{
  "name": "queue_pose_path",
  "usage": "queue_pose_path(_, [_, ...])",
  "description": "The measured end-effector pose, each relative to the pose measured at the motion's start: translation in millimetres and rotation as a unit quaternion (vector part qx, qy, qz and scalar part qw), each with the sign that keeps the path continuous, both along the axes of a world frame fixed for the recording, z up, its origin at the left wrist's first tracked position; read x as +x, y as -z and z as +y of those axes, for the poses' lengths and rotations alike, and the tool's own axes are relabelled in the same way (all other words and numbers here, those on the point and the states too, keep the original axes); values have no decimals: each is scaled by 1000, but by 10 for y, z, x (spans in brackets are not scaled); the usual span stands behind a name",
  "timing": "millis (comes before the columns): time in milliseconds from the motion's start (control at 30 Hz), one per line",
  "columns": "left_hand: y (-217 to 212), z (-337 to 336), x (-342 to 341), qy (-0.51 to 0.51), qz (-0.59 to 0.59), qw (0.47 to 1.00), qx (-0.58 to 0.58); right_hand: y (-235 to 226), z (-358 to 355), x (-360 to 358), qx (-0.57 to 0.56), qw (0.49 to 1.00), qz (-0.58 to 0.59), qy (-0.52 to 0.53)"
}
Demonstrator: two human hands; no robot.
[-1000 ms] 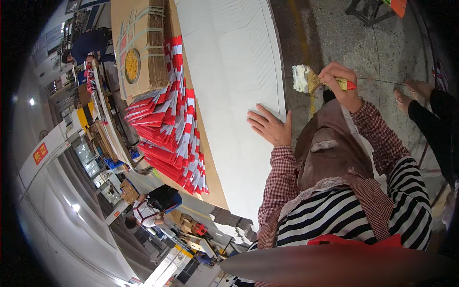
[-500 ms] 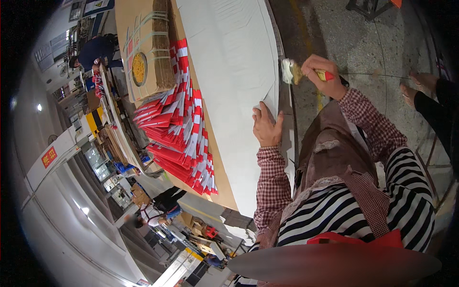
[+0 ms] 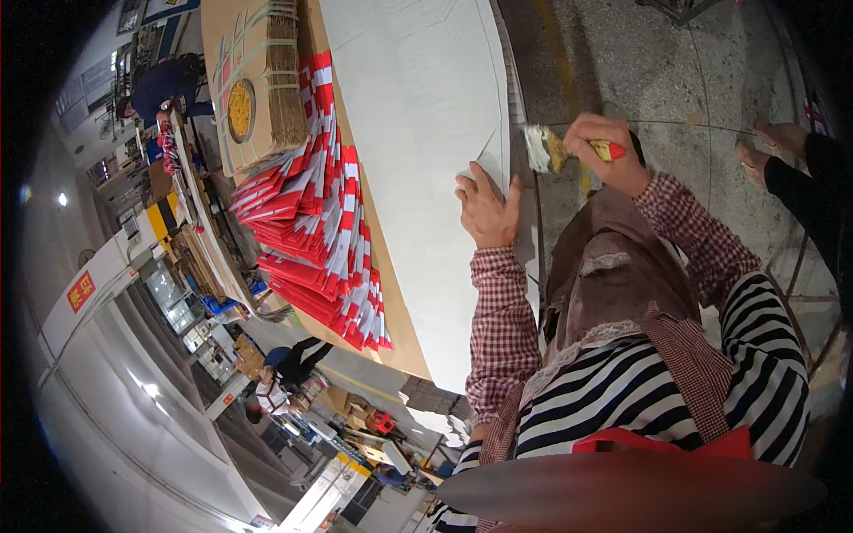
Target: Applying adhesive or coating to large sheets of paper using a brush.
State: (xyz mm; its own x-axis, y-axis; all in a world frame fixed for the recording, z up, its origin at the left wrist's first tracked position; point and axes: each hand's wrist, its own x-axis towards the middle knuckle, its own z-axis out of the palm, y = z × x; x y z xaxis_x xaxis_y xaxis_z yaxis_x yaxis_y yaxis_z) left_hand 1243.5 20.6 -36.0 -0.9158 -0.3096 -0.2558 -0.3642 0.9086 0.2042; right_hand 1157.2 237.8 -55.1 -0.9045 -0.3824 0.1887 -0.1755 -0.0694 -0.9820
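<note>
My right hand [image 3: 608, 153] is closed round the handle of a paintbrush [image 3: 555, 151], its red and yellow handle end showing past the fingers. White stuff coats the bristles, which point left toward the edge of the white paper sheets [image 3: 418, 115]. On those sheets lies my left hand [image 3: 489, 206], fingers spread and pressing near their right edge. A small fold or slit line shows in the paper just above the fingertips. To the left of the paper, a fanned pile of red and white printed paper pieces [image 3: 311, 213] spreads over brown board.
A strapped brown bundle [image 3: 284, 80] stands at the far left of the table, with a round tin of yellow bits [image 3: 240, 110] on it. At right, another person's feet [image 3: 755, 160] are on the concrete floor [image 3: 657, 80]. People work at benches farther left.
The brush and my right hand have shifted slightly down and right, away from the paper edge. My left hand sits a little higher and farther left in view, still flat.
</note>
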Motion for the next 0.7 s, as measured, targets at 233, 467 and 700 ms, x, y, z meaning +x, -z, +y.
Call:
queue_pose_path(233, [145,277,92,-62,-11,995,-73,-240,192,229,-23,998,-1,64])
queue_pose_path(467, [338,383,842,-65,22,986,-149,-110,283,371,-3,998,7,60])
queue_pose_path(700, [55,-4,879,-26,14,999,38,-85,43,275,-21,994,53,97])
